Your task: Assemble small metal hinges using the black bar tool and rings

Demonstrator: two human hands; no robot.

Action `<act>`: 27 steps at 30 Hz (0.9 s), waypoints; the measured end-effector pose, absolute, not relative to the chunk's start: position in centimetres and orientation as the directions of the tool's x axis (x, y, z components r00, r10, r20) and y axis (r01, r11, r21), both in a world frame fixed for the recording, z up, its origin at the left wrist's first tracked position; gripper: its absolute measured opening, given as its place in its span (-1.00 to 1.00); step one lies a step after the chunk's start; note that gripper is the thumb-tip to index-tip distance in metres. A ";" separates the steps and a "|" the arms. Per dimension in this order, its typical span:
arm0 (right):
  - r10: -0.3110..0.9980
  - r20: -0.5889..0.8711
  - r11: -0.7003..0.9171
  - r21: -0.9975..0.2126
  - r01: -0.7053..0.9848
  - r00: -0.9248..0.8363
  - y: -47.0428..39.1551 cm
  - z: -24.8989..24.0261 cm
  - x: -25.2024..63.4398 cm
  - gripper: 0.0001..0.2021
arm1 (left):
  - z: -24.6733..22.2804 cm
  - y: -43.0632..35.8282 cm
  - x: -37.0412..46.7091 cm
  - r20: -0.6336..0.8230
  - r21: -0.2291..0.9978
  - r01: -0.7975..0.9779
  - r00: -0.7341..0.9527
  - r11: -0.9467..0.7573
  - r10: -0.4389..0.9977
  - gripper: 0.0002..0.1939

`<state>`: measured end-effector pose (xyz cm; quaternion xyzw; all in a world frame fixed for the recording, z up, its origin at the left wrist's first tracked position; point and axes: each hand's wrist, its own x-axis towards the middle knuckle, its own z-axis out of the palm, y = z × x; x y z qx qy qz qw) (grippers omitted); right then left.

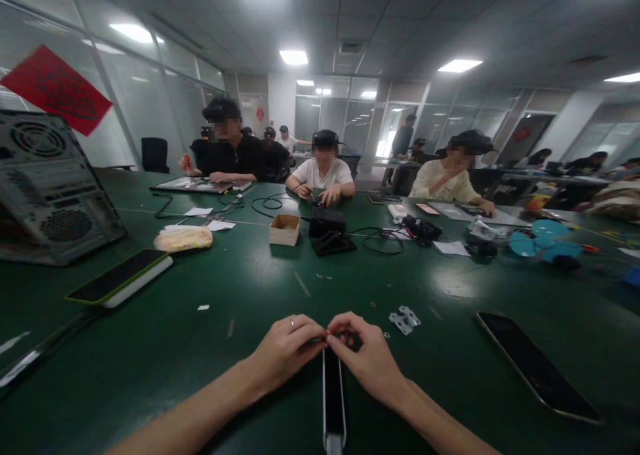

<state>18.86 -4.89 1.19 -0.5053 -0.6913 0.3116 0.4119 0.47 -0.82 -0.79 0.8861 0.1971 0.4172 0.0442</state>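
Observation:
Both hands meet in the middle of the head view, over the far end of a long narrow bar with a dark top and pale edges. My left hand, with a ring on one finger, is closed in a pinch. Against its fingertips, my right hand is pinched too, its other fingers curled. Whatever lies between the fingertips is too small and covered to make out. Just right of my right hand lie thin metal plates with holes, and a tiny ring-shaped piece.
A phone lies at right. Left are a green-edged phone on a white block and a computer case. Ahead stand a small cardboard box, a black device with cables and blue fan blades. Co-workers sit across the green table.

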 end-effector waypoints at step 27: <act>0.849 0.135 0.519 -0.388 0.761 -0.511 -3.8 0.9 23.2 -0.85 | 0.4 0.6 -1.3 0.151 0.569 0.472 0.745 -0.673 0.650 -0.85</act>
